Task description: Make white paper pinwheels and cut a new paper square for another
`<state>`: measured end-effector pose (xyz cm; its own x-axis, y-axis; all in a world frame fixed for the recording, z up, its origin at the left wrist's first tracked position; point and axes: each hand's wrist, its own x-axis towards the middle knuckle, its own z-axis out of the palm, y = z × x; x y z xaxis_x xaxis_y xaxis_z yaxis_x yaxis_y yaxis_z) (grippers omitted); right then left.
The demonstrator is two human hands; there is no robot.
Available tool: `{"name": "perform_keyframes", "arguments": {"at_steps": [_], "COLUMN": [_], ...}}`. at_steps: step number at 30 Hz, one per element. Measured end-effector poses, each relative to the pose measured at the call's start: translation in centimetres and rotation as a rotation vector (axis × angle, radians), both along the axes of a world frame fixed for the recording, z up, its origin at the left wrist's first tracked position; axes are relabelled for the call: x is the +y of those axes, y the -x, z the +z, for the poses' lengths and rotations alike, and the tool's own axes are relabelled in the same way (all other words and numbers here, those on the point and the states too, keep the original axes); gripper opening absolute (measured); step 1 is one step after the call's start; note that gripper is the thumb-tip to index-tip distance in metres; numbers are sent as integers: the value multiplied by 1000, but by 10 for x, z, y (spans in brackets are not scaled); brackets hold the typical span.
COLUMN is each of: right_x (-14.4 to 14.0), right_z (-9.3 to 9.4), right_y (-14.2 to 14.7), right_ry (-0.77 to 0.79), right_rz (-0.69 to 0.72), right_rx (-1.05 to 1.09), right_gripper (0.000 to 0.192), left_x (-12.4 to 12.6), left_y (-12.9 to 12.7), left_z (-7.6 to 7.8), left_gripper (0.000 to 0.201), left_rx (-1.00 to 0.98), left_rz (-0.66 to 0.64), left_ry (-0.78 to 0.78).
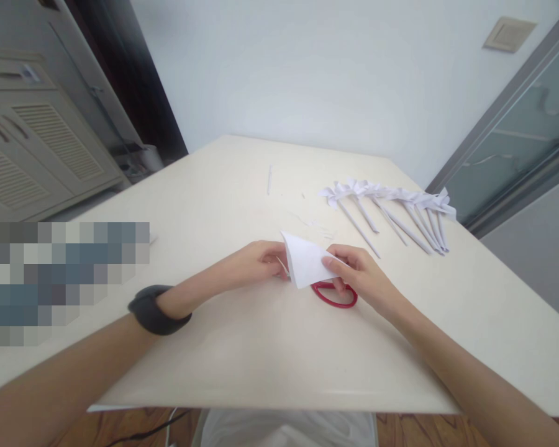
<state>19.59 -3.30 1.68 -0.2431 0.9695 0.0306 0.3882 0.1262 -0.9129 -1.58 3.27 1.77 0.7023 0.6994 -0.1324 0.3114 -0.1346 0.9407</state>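
Note:
A folded piece of white paper (307, 257), wide at its left end and narrowing to the right, is held up over the table. My right hand (361, 270) grips its narrow end, thumb on the front and fingers behind. At the wide left edge, my left hand (271, 261) is closed with curled fingers, their tips partly hidden by the paper; a thin white sliver shows there. Below the paper and by my right fingers are scissors with a red handle (336, 304); their blades are hidden.
Several rolled paper sticks with folded white tops (386, 189) lie in a row at the right. Small paper scraps (323, 231) and a thin paper strip (269, 180) lie farther back on the white table (242, 347). A wall (270, 74) stands behind; the left side is pixelated.

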Motion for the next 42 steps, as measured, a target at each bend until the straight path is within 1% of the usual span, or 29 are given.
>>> {"name": "perform_keyframes", "arguments": {"at_steps": [4,7,10,11,13,16,19,23,30,35,39,42], "right_x": [-2,-3,-4,-4,-4,-4,-4,-5,-7,-5,-3,-1], "right_z": [2,1,1,0,-1,-3,-4,-3,-1,-3,-2,-3], "right_y": [0,0,1,2,4,5,5,4,6,6,6,7], "right_ry": [124,182,195,194,180,151,118,83,44,65,109,104], "right_rz": [173,280,354,370,389,400,405,438,455,373,308,267], "right_rx": [123,133,62,34,-25,-100,-151,-189,-216,-182,-70,-23], "right_gripper": [27,25,22,21,20,18,17,18,18,20,15,12], "left_x": [-3,-8,-11,-12,-13,-13,-15,-17,-15,-14,-14,-16], "left_y": [1,2,1,1,0,0,0,-1,-3,-1,-3,-5], "left_z": [8,13,14,13,12,9,6,3,-2,1,0,-3], "left_gripper": [22,24,34,37,36,24,19,18,15,14,13,12], "left_rx": [-95,-143,-105,-73,7,90,97,85,48,74,96,90], "left_rz": [8,-12,-52,-67,-101,-181,-245,-211,-171,-123,-95,-76], "left_ry": [229,311,312,295,218,88,46,11,61,58,30,-10]}}
